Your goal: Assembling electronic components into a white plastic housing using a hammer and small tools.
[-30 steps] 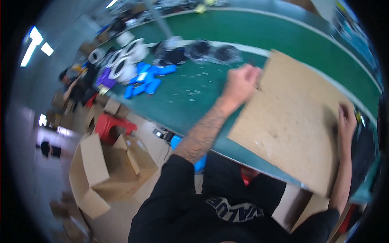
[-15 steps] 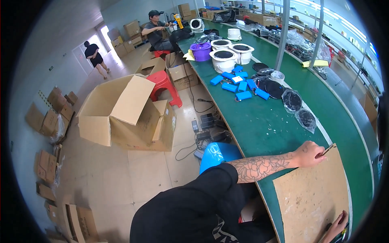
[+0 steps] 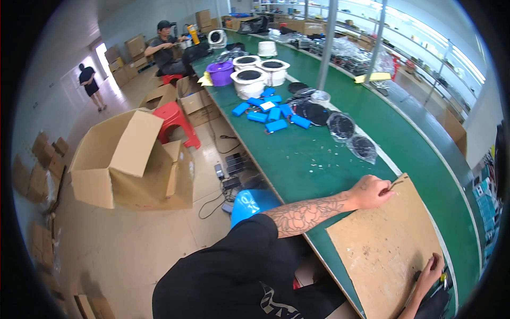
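Since half a second ago the view has swung a little, so the brown board (image 3: 385,250) now sits fuller in the lower right of the frame, and the left hand (image 3: 372,192) remains on its upper corner. The board lies flat on the green desk (image 3: 313,159), its near edge overhanging toward the person's body. It looks like a thin sheet of pressed fibre or heavy card: probably light and fairly stiff, yet likely to bow if lifted by one corner, with a matt face that should not slip. Opposite edges, where the hands already are, seem the best places to take hold.

The left hand is curled at that upper corner, fingers pinched on a small thin dark item I cannot make out. The right hand (image 3: 431,266) rests at the board's lower right edge, fingers bent over the rim; whether it grips the board or only lies on it I cannot tell, since the frame's dark rim cuts it off.

Further up the desk lie two round dark discs in clear bags (image 3: 351,135), then a cluster of blue packs (image 3: 271,110), white tubs (image 3: 255,77) and a purple tub (image 3: 220,72). On the floor at centre left stand an open cardboard box (image 3: 125,159) and a red stool (image 3: 178,119). A seated person (image 3: 164,48) works at the upper left; another stands further off.
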`<control>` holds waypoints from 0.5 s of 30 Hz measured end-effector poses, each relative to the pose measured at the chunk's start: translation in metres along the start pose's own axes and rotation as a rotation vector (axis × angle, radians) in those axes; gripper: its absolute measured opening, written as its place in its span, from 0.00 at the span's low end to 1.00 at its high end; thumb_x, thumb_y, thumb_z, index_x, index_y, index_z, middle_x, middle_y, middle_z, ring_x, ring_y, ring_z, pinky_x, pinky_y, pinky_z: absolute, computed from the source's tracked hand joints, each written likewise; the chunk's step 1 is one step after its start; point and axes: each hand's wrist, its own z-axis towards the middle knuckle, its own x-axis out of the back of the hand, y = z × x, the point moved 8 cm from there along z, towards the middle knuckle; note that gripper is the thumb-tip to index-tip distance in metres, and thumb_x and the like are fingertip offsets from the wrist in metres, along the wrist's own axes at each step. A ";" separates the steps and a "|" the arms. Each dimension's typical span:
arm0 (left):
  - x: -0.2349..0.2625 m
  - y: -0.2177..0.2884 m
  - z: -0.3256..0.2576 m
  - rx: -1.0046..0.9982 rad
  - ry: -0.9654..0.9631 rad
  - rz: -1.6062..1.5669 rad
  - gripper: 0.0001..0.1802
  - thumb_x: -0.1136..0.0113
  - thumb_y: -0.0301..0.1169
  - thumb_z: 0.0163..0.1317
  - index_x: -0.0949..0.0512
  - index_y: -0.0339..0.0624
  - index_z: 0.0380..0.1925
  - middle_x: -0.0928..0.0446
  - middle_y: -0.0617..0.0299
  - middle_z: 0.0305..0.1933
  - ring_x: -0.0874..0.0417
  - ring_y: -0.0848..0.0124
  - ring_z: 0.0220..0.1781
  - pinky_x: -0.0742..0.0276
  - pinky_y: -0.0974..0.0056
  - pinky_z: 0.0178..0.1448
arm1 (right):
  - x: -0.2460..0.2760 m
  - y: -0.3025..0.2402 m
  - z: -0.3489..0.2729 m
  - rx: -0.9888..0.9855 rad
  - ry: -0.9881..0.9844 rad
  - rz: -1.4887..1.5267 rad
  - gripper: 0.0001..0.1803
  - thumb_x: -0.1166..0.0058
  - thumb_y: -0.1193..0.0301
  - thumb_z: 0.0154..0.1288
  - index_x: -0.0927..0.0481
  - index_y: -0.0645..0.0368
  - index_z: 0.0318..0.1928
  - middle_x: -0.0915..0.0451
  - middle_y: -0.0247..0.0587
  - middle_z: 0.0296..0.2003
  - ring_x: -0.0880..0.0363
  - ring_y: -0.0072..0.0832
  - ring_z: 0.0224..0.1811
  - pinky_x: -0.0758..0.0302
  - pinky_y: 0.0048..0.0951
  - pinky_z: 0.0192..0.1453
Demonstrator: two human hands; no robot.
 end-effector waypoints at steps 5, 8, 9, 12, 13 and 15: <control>-0.004 0.001 0.000 0.037 -0.057 -0.002 0.14 0.38 0.34 0.63 0.24 0.40 0.22 0.25 0.55 0.16 0.21 0.58 0.19 0.28 0.57 0.25 | 0.008 -0.007 -0.003 -0.036 0.022 0.024 0.09 0.52 0.76 0.73 0.22 0.69 0.46 0.21 0.44 0.38 0.22 0.28 0.40 0.25 0.28 0.47; -0.002 0.000 -0.003 0.047 -0.066 0.005 0.14 0.38 0.34 0.63 0.25 0.39 0.22 0.25 0.54 0.16 0.21 0.58 0.18 0.28 0.57 0.25 | 0.007 -0.017 -0.006 -0.066 -0.003 0.003 0.09 0.52 0.77 0.73 0.22 0.68 0.47 0.20 0.44 0.38 0.21 0.28 0.41 0.25 0.28 0.48; -0.002 0.001 -0.003 0.042 -0.062 0.005 0.14 0.38 0.34 0.63 0.25 0.39 0.22 0.25 0.54 0.16 0.21 0.58 0.18 0.28 0.57 0.25 | 0.009 -0.015 -0.006 -0.061 0.002 0.002 0.09 0.52 0.77 0.73 0.22 0.68 0.47 0.20 0.44 0.38 0.21 0.28 0.41 0.25 0.28 0.48; -0.006 0.000 -0.002 0.038 -0.063 -0.008 0.13 0.37 0.34 0.63 0.24 0.39 0.22 0.25 0.54 0.17 0.21 0.57 0.18 0.28 0.57 0.25 | 0.011 -0.002 -0.008 -0.057 0.017 0.029 0.09 0.52 0.77 0.73 0.22 0.68 0.47 0.20 0.45 0.38 0.21 0.29 0.41 0.25 0.28 0.48; -0.007 0.000 -0.001 0.019 -0.042 -0.024 0.13 0.37 0.34 0.62 0.24 0.39 0.22 0.25 0.54 0.17 0.21 0.57 0.19 0.28 0.57 0.25 | 0.011 0.004 -0.008 -0.086 -0.003 0.011 0.09 0.52 0.77 0.72 0.22 0.68 0.47 0.20 0.45 0.39 0.21 0.29 0.41 0.25 0.28 0.48; -0.007 -0.002 0.000 0.003 0.000 -0.034 0.13 0.36 0.34 0.62 0.23 0.39 0.22 0.24 0.53 0.17 0.21 0.56 0.19 0.27 0.57 0.25 | 0.011 0.001 -0.008 -0.071 -0.005 -0.026 0.08 0.51 0.77 0.71 0.21 0.67 0.46 0.19 0.46 0.38 0.20 0.30 0.40 0.25 0.29 0.48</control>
